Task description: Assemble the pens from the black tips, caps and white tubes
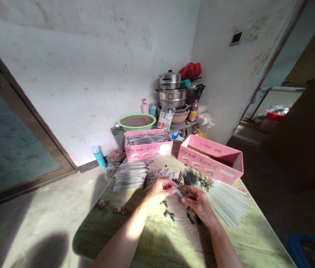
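Over the middle of the table, my left hand (pixel 161 189) pinches one end of a small whitish, translucent strip-like piece (pixel 178 192). The fingers of my right hand (pixel 198 203) are closed at its other end; its exact kind is unclear. Below my hands lie several small black pieces (pixel 169 214). Just beyond is a heap of short whitish pieces (pixel 166 174). Thin black sticks (pixel 190 177) are piled behind my right hand, and a fan of long white tubes (pixel 228 203) spreads to its right. Another stack of whitish strips (pixel 131 176) lies left of the heap.
At the table's (pixel 112 230) back stand a pink box (pixel 148 152) filled with greyish strips and a second pink box (pixel 210 163). Behind them are a green basin (pixel 136 127), stacked steel pots (pixel 172 97) and a bottle (pixel 193 110). A spray can (pixel 98 157) stands on the floor at left.
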`<action>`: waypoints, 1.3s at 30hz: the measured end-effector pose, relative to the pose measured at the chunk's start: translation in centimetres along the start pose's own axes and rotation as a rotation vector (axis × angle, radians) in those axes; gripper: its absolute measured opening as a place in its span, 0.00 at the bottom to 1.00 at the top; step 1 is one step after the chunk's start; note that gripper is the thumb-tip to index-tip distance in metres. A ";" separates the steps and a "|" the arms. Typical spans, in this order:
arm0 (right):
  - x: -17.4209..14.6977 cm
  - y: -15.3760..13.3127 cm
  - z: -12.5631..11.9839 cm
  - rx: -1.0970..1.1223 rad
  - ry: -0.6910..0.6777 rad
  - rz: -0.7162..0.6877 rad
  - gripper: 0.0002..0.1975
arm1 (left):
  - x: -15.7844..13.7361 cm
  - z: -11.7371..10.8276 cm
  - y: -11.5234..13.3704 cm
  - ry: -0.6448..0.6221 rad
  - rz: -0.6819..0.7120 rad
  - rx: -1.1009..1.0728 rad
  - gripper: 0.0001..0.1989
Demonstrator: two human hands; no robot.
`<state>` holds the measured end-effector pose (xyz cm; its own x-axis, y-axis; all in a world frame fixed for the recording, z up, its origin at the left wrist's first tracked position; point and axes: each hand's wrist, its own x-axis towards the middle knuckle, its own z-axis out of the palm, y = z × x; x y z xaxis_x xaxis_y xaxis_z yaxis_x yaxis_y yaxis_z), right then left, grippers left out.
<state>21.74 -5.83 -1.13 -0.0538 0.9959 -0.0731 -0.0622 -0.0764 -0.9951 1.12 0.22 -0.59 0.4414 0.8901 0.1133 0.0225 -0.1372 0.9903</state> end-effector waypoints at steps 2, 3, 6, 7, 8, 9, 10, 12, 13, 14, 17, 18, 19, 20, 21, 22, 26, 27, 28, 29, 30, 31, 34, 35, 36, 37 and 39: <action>0.1 0.1 0.0 0.008 -0.010 0.010 0.28 | 0.0 0.0 -0.2 0.004 -0.022 -0.021 0.17; 0.1 0.2 0.0 0.011 -0.012 0.010 0.29 | 0.1 0.0 -0.3 0.003 -0.041 -0.041 0.17; 0.1 0.1 -0.1 0.026 -0.021 -0.004 0.32 | 0.2 -0.3 -0.5 -0.021 -0.081 -0.112 0.18; 0.1 0.1 -0.1 0.034 -0.024 -0.010 0.33 | 0.2 -0.6 -0.5 -0.023 -0.084 -0.135 0.18; 0.1 0.0 -0.1 0.044 -0.023 -0.016 0.32 | 0.2 -1.0 -0.4 -0.015 -0.082 -0.155 0.19; 0.0 0.0 -0.2 0.054 -0.016 -0.023 0.32 | 0.2 -1.5 -0.3 0.008 -0.080 -0.171 0.19; 0.0 0.0 -0.2 0.062 -0.007 -0.029 0.31 | 0.1 -2.0 -0.2 0.049 -0.073 -0.186 0.19; 0.1 0.3 -0.4 0.076 0.022 -0.043 0.30 | 0.1 -3.0 0.0 0.136 -0.062 -0.220 0.20; 0.2 0.4 -0.4 0.080 0.038 -0.052 0.29 | 0.1 -3.5 0.0 0.170 -0.056 -0.238 0.20; 0.3 0.6 -0.5 0.081 0.050 -0.059 0.29 | 0.1 -3.8 -0.1 0.192 -0.052 -0.254 0.21; 0.6 1.2 -0.6 0.060 0.064 -0.059 0.29 | 0.2 -4.2 -0.5 0.191 -0.061 -0.269 0.24; 0.6 1.3 -0.6 0.046 0.071 -0.052 0.29 | 0.2 -4.1 -0.8 0.187 -0.069 -0.260 0.24; 0.7 1.4 -0.6 0.030 0.080 -0.039 0.29 | 0.3 -3.9 -1.0 0.179 -0.078 -0.247 0.24; 0.7 1.5 -0.7 0.013 0.093 -0.025 0.29 | 0.3 -3.8 -1.2 0.170 -0.084 -0.231 0.24; 0.7 1.5 -0.7 0.003 0.110 -0.012 0.28 | 0.4 -3.6 -1.3 0.161 -0.089 -0.218 0.23; 0.8 1.6 -0.7 -0.003 0.129 -0.002 0.28 | 0.4 -3.4 -1.4 0.151 -0.091 -0.210 0.23; 0.9 1.4 -0.8 -0.008 0.191 0.004 0.26 | 0.5 -2.7 -1.4 0.114 -0.110 -0.226 0.23; 0.9 1.3 -0.8 -0.014 0.197 0.002 0.26 | 0.5 -2.5 -1.3 0.110 -0.117 -0.230 0.24; 0.8 1.3 -0.9 -0.021 0.196 0.002 0.26 | 0.4 -2.4 -1.2 0.111 -0.123 -0.232 0.25; 0.8 1.2 -0.9 -0.021 0.192 0.003 0.26 | 0.4 -2.3 -1.2 0.115 -0.128 -0.234 0.25; 0.7 1.1 -0.9 -0.015 0.185 0.009 0.26 | 0.4 -2.3 -1.1 0.122 -0.132 -0.237 0.25; 0.7 1.0 -0.9 -0.003 0.173 0.021 0.26 | 0.4 -2.2 -1.0 0.131 -0.134 -0.242 0.24; 0.4 0.7 -0.8 0.039 0.130 0.064 0.26 | 0.3 -2.2 -0.8 0.153 -0.135 -0.256 0.23; 0.3 0.7 -0.8 0.046 0.114 0.068 0.26 | 0.3 -2.2 -0.7 0.159 -0.136 -0.256 0.23; 0.3 0.6 -0.8 0.051 0.101 0.063 0.25 | 0.2 -2.2 -0.7 0.166 -0.139 -0.252 0.22; 0.2 0.6 -0.7 0.053 0.088 0.054 0.24 | 0.2 -2.2 -0.6 0.171 -0.142 -0.246 0.22; 0.1 0.5 -0.6 0.054 0.066 0.036 0.23 | 0.2 -2.2 -0.6 0.181 -0.147 -0.236 0.22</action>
<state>22.31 -5.72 -1.70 0.0082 0.9933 -0.1150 -0.1152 -0.1133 -0.9869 -0.75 1.38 -1.04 0.2821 0.9585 -0.0408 -0.1436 0.0843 0.9860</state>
